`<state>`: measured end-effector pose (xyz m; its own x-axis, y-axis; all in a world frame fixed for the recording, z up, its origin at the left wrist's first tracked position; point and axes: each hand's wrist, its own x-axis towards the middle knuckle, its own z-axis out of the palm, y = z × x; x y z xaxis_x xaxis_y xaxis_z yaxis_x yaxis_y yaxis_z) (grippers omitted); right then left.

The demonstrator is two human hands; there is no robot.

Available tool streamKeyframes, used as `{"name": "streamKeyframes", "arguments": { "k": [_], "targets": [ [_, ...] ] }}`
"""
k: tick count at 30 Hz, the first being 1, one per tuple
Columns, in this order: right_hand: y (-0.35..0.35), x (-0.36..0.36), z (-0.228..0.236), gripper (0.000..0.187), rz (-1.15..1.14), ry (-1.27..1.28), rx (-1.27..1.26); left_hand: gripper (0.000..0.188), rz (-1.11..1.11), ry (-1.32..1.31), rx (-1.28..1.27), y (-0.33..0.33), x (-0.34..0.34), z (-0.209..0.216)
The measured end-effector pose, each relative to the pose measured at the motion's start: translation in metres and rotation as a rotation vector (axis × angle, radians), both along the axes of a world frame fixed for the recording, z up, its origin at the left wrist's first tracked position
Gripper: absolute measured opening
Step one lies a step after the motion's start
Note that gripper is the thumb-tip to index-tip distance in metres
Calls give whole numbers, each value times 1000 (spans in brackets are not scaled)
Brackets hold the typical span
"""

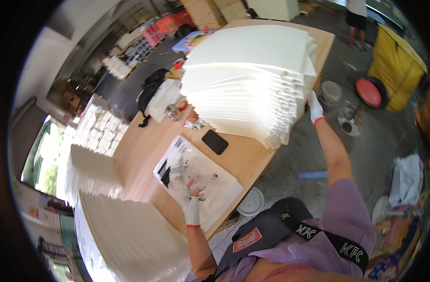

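A tall fanned stack of white sheets (pixel 243 84) covers the far right part of the wooden table. My right hand (pixel 315 108), in a white glove with a red cuff, reaches to the stack's right edge, fingers stretched out; their tips are partly hidden. Nearer to me lies a flat pile of clear plastic bags (pixel 219 188) with dark print. Over this pile is my left hand (pixel 191 204), gloved alike with some bare fingertips, its fingers apart and touching the plastic. Just beyond the bags rests a black phone (pixel 215 142).
More white stacks (pixel 125 239) stand at the table's left. A tape roll (pixel 172 112) and black bag (pixel 154 87) lie at the back. On the floor are a white bucket (pixel 330 91), a red basin (pixel 368 91) and a yellow sack (pixel 396 68). Another person (pixel 356 19) stands far right.
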<state>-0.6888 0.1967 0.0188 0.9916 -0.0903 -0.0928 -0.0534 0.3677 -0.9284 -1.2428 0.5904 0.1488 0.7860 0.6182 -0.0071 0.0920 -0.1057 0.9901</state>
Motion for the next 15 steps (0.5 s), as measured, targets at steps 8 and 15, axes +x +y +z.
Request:
{"name": "streamKeyframes", "arguments": {
  "k": [8,15],
  "targets": [
    [82,-9,-33,83,-84,187,-56,52,62,-19,-125,-14,1,-1],
    [103,-77,3,88,-37,182,-82,51,35,-46,-134,-21,30,8]
  ]
}}
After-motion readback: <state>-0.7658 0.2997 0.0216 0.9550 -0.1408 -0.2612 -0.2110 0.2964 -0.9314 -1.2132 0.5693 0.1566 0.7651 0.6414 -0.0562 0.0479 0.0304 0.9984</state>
